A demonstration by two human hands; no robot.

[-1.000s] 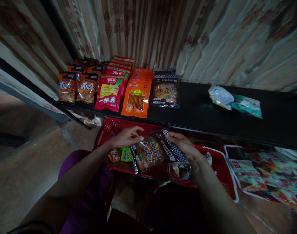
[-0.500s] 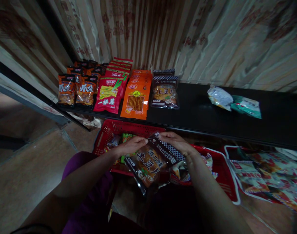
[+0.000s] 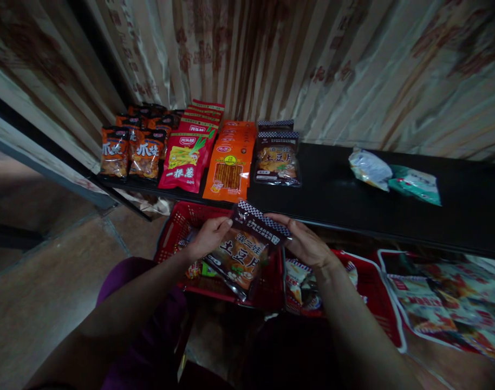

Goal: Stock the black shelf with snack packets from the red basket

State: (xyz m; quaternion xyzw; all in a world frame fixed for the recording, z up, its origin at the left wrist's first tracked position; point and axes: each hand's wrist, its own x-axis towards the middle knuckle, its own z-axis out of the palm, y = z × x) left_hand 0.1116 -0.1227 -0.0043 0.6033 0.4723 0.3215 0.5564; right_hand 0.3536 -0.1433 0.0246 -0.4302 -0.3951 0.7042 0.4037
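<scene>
A dark bag of potato chips (image 3: pixel 242 250) with a checkered top strip is held tilted above the red baskets. My left hand (image 3: pixel 210 236) grips its left edge, thumb on the front. At the upper right corner my right hand (image 3: pixel 306 241) holds it, with the fingers partly behind. On the black shelf ahead stand matching potato chip bags (image 3: pixel 277 160), one behind another. Left of them are orange snack packets (image 3: pixel 228 165), red snack packets (image 3: pixel 186 157) and black-and-orange snack bags (image 3: pixel 145 154), each kind in its own group.
Under the shelf edge sit a red basket (image 3: pixel 178 216) with a few packets, a second red basket (image 3: pixel 388 319), and a white-rimmed basket (image 3: pixel 399 319) full of snack bags. A white bag (image 3: pixel 369 169) and a green bag (image 3: pixel 416 184) lie on the shelf's right part. Curtains (image 3: pixel 247 59) hang behind.
The potato chip bag in my hands has risen slightly toward the shelf and is turned more upright. Both hands have moved up with it a little. The shelf goods look unchanged.
</scene>
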